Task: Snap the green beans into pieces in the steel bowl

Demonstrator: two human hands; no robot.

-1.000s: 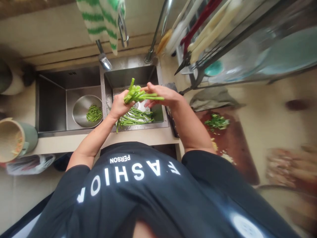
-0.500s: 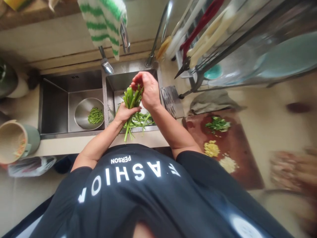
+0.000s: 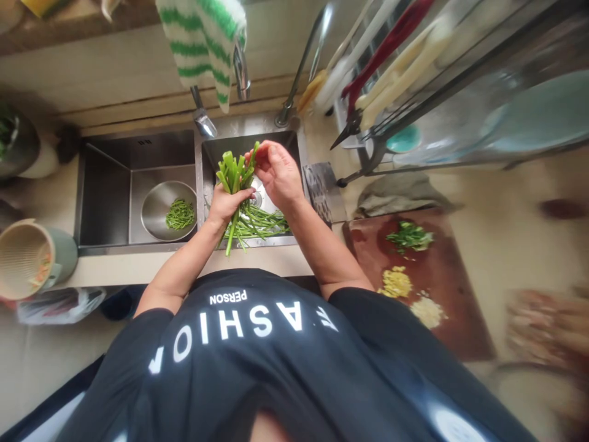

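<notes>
Over the right sink basin [image 3: 298,161], my left hand [image 3: 224,204] is wrapped round a bunch of green vegetable stems [image 3: 235,170]. The thick ends point up and away from me; the thin ends hang below the fist. My right hand [image 3: 280,175] is at the bunch's upper right side, its thumb and fingers closed on one stem [image 3: 254,153] there. More long green stems [image 3: 264,222] lie loose in the basin beneath my hands. In the left basin [image 3: 103,196], a round metal bowl [image 3: 153,212] holds a small heap of short green pieces [image 3: 180,214].
Right of the sink, a reddish-brown cutting board [image 3: 453,294] carries chopped greens [image 3: 409,236], a yellow heap [image 3: 396,282] and a whitish heap [image 3: 429,310]. Behind it stands a dish rack [image 3: 405,123] with utensils. Faucets [image 3: 285,110] rise behind the basins; a strainer bucket [image 3: 62,255] stands left.
My right hand has turned and its fingers have come in onto a stem at the bunch's top. The bunch has tilted a little to the left. The whole view has shifted slightly.
</notes>
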